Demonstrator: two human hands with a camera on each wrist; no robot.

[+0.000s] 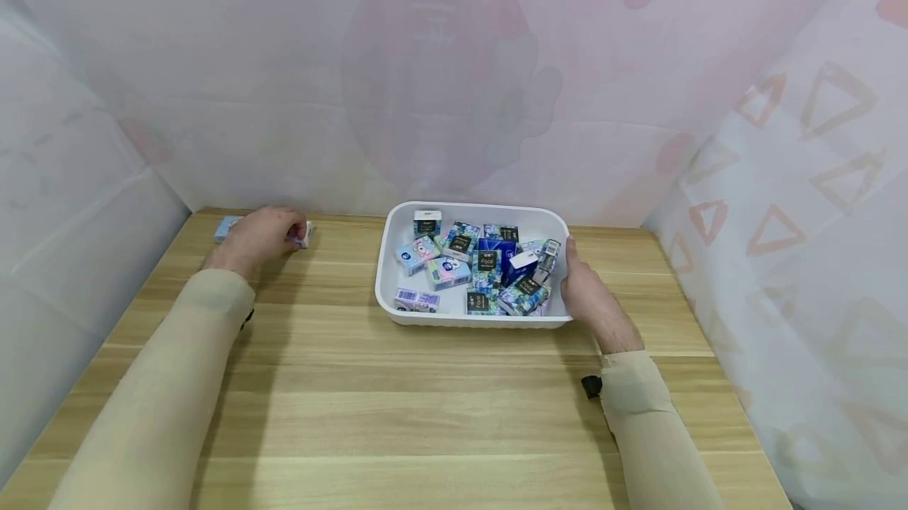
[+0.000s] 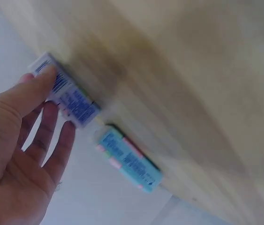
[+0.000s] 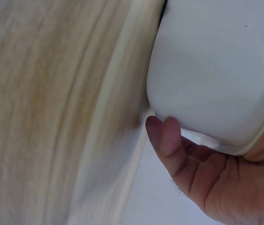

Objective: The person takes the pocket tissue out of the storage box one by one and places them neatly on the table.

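Observation:
At the table's far left, my left hand (image 1: 264,232) pinches a white and purple tissue pack (image 2: 71,96) between thumb and fingers; a barcode faces the left wrist camera. A second pack, light blue (image 2: 128,158), lies on the table beside it, partly hidden behind the hand in the head view (image 1: 224,227). My right hand (image 1: 587,288) grips the right end of a white plastic basket (image 1: 471,321), thumb at the rim and fingers against the outer wall. Inside lie several small tissue packs (image 1: 487,259), patterned, pale blue and dark blue, in a loose jumble.
The wooden table (image 1: 397,415) carries the basket near its back edge. A pale printed cloth (image 1: 284,100) hangs behind the table, with more cloth along both sides. A black strap piece (image 1: 591,386) shows by the right wrist.

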